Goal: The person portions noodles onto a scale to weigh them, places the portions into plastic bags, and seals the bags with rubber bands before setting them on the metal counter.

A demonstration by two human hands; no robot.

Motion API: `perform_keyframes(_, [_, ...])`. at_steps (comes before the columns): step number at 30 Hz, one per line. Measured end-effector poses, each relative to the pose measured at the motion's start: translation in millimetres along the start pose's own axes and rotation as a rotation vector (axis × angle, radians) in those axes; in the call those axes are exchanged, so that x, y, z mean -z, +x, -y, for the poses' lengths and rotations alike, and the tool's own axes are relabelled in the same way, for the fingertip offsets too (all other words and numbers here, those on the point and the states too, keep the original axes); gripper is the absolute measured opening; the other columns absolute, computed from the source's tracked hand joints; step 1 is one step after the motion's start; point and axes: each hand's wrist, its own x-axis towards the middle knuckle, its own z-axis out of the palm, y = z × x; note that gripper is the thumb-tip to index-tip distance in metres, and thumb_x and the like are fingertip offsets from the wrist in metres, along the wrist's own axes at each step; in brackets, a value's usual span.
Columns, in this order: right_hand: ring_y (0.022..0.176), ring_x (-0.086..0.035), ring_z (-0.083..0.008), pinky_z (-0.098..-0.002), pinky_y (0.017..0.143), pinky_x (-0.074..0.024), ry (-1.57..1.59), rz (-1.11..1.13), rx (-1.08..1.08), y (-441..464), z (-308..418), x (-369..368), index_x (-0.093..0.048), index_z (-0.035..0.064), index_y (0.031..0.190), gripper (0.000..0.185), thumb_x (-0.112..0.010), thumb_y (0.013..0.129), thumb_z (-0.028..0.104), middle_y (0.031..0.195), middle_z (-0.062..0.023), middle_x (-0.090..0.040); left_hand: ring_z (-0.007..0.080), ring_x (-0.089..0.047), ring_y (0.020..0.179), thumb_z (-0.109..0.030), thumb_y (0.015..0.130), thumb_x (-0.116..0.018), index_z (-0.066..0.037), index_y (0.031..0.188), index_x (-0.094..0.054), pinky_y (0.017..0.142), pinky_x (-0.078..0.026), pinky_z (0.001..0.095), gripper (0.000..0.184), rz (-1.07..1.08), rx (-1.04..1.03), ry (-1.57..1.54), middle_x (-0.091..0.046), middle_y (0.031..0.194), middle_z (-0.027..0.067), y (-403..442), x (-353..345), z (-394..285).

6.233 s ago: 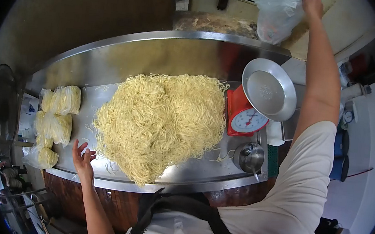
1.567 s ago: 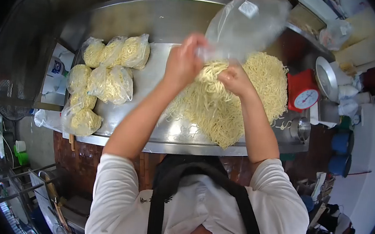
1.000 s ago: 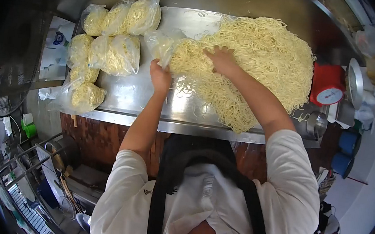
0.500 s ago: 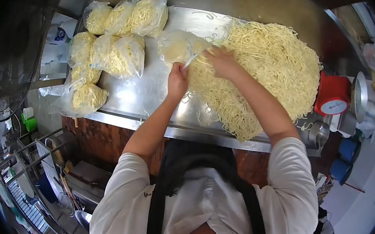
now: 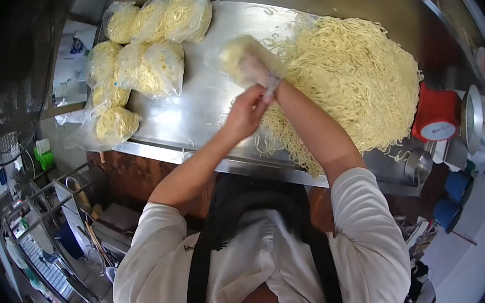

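A large heap of yellow noodles (image 5: 355,75) covers the right part of the metal table (image 5: 198,129). My left hand (image 5: 247,112) pinches the gathered mouth of a clear plastic bag (image 5: 235,48). My right hand (image 5: 253,68) is inside that bag, among noodles; its fingers are blurred and hidden by plastic. The bag lies over the table just left of the heap. Several filled noodle bags (image 5: 152,68) rest at the table's left end.
A red scale (image 5: 433,111) with a metal pan (image 5: 473,118) stands at the right, behind a metal cup (image 5: 418,164). The raised front edge (image 5: 241,168) runs before my apron. A fan (image 5: 16,71) is at the far left.
My right hand has moved left from the heap into the bag. My left hand has shifted right with the bag's mouth, now around my right wrist.
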Motion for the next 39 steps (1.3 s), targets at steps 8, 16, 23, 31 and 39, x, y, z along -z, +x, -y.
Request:
perform_keyframes(8, [0.135, -0.045, -0.0273, -0.0366, 0.112, -0.0373, -0.488, -0.007, 0.079, -127, 54, 44, -0.041, 0.0064, 0.146, 0.061, -0.064, 0.091, 0.02, 0.144, -0.013, -0.05, 0.0412, -0.016, 0.149, -0.03, 0.066, -0.085, -0.009, 0.153, -0.026, 0.117, -0.016, 0.0625, 0.108, 0.344, -0.374, 0.82, -0.024, 0.159, 0.0203, 66, -7, 46])
perform_keyframes(16, [0.145, -0.029, -0.0347, -0.0457, 0.118, -0.027, -1.0, -0.105, -0.329, -168, 126, 68, -0.039, 0.0074, 0.148, 0.079, -0.076, 0.078, 0.011, 0.155, -0.0176, -0.032, 0.0356, -0.065, 0.101, -0.023, 0.064, -0.08, -0.006, 0.117, -0.065, 0.092, -0.051, 0.0484, 0.057, 0.486, -0.088, 0.864, -0.068, 0.107, 0.0215, 102, -34, 71])
perform_keyframes(23, [0.145, -0.029, -0.035, -0.0622, 0.119, -0.0163, -1.479, -0.383, -0.457, -152, 137, 69, -0.032, 0.0137, 0.153, 0.082, -0.063, 0.079, -0.005, 0.15, -0.0171, -0.04, 0.0394, -0.066, 0.081, -0.014, 0.065, -0.076, -0.005, 0.102, -0.069, 0.075, -0.055, 0.0437, 0.038, 0.305, -0.186, 0.439, -0.069, 0.09, 0.0193, 25, 100, -29])
perform_keyframes(31, [0.134, -0.046, -0.0349, -0.0647, 0.112, -0.0281, -1.324, -0.545, -0.824, -119, 118, 205, -0.041, 0.0187, 0.149, 0.069, -0.061, 0.085, 0.004, 0.138, -0.0156, -0.054, 0.0331, -0.058, 0.116, -0.001, 0.07, -0.069, -0.013, 0.102, -0.072, 0.103, -0.043, 0.0485, 0.035, 0.388, -0.35, 0.894, -0.067, 0.114, 0.0127, -16, 163, 16])
perform_keyframes(39, [0.148, -0.024, -0.0354, -0.0622, 0.114, -0.0294, -1.455, 0.366, -0.336, -65, 129, 47, -0.038, 0.0181, 0.151, 0.071, -0.056, 0.086, -0.001, 0.16, -0.0176, -0.026, 0.0433, -0.041, 0.131, -0.009, 0.084, -0.061, -0.013, 0.132, -0.055, 0.105, -0.035, 0.0568, 0.049, -0.118, 0.022, 0.779, -0.047, 0.138, 0.02, -91, 54, 50])
